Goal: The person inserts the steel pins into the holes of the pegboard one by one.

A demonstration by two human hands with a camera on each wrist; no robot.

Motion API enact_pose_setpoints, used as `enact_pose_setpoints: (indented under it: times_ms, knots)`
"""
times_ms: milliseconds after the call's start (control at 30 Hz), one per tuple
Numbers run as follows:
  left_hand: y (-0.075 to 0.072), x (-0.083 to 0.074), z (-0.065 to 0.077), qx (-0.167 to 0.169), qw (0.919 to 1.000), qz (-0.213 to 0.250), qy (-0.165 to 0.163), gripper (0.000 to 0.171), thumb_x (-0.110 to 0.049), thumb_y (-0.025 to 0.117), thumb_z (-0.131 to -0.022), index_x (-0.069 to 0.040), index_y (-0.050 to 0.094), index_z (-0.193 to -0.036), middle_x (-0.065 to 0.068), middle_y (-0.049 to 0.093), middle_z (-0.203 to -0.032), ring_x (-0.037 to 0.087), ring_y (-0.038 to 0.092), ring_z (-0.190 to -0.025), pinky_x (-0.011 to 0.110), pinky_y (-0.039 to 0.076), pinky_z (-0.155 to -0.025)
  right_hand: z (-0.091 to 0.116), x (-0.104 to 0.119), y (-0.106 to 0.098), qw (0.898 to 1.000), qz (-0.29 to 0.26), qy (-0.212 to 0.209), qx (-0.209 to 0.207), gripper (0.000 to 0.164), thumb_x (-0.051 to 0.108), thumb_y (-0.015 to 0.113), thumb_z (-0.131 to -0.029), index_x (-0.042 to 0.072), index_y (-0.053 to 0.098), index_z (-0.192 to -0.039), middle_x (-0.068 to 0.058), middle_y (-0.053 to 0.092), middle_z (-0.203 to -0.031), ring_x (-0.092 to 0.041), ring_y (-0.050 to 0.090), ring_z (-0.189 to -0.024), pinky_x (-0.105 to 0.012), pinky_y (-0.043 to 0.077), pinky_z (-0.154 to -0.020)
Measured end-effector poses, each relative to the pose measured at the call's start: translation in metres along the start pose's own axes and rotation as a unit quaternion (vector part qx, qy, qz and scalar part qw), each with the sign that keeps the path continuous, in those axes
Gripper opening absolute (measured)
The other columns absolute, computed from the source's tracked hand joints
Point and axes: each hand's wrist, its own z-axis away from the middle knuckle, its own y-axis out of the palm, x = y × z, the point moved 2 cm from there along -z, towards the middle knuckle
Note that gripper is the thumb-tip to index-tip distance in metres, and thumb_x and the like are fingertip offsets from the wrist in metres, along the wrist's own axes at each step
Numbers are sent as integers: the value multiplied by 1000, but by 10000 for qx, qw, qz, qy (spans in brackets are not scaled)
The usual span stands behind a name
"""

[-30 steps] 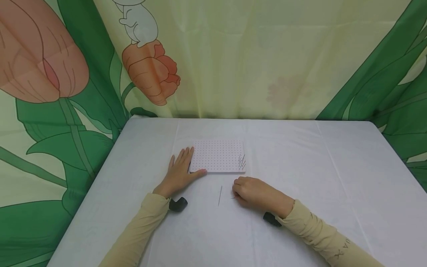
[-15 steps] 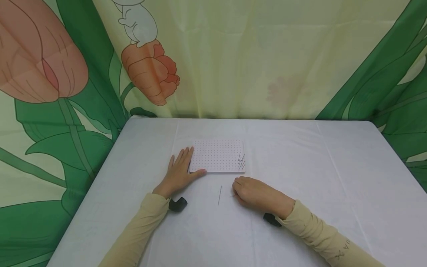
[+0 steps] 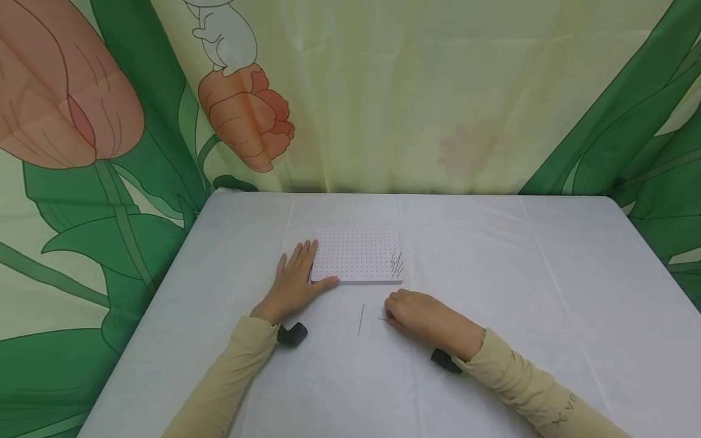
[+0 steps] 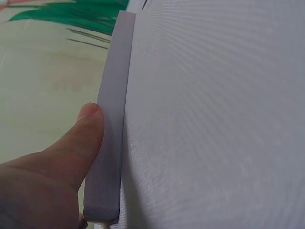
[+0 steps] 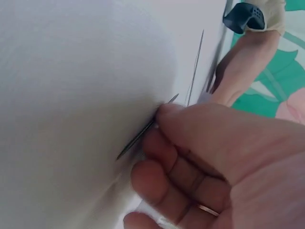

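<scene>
A white board (image 3: 356, 255) dotted with rows of small holes lies on the table. Several thin needles (image 3: 397, 264) stand slanting in its right front corner. My left hand (image 3: 296, 283) rests flat at the board's left edge, fingers straight, with the thumb (image 4: 86, 138) against the front side. Close in front of the board, my right hand (image 3: 416, 313) pinches a dark metal needle (image 5: 138, 138) between thumb and forefinger, low over the cloth. The other fingers are curled in. A second needle (image 3: 361, 320) lies on the cloth between the two hands.
A white cloth (image 3: 520, 274) with fold creases covers the table. Behind it hangs a printed curtain (image 3: 411, 97). Dark wrist-camera housings stick out below the left wrist (image 3: 292, 335) and the right wrist (image 3: 446, 361).
My right hand has shifted very slightly to the right, and the needle tip showing past its fingers sits a little higher. The left hand and the board stay where they were.
</scene>
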Motion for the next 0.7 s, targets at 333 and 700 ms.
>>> enact_pose_setpoints:
  times_ms: [333, 700]
  knots:
    - [0, 1, -1, 10, 10000, 2, 5, 105, -68, 57, -88, -11, 6, -161, 11, 6, -168, 29, 0, -155, 55, -6, -122, -2, 8, -2, 9941, 1051, -132, -247, 27, -4, 69, -78, 10, 50, -65, 0, 46, -59, -12, 41, -52, -26, 40, -46]
    - [-1, -2, 0, -59, 9999, -83, 47, 105, -64, 61, -88, -7, 9, -160, 14, 9, -167, 32, 4, -154, 58, -3, -121, -1, 2, 3, 9986, 351, 117, -381, 25, -2, 63, -80, 9, 43, -72, 3, 36, -63, -9, 32, -57, -21, 36, -50]
